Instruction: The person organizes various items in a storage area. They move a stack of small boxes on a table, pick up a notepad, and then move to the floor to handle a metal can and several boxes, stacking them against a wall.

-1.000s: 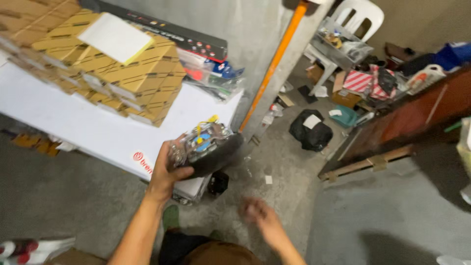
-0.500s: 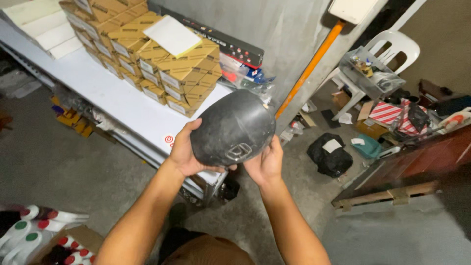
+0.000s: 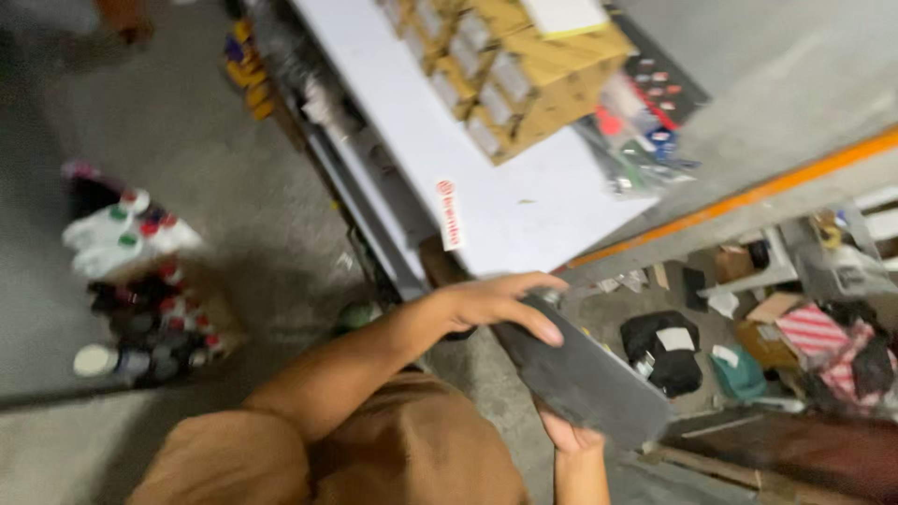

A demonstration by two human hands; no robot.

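Observation:
I hold a dark grey, rounded plastic cover (image 3: 585,379) in both hands, seen edge-on and blurred. My left hand (image 3: 496,301) lies over its upper end with fingers spread across the top. My right hand (image 3: 571,438) grips it from underneath, mostly hidden by the cover. The piece hangs in the air just off the corner of a white table (image 3: 524,210). My brown sleeve fills the bottom of the view.
Stacked cardboard boxes (image 3: 524,75) and packaged parts (image 3: 645,140) lie on the table. An orange pole (image 3: 748,192) runs along the wall. Several spray cans (image 3: 131,281) stand on the floor at left. A black bag (image 3: 669,351) and clutter lie at right.
The view has swung and tilted, bringing the spray cans into sight. The cover has turned from its domed face toward me to edge-on, and both hands have stayed on it.

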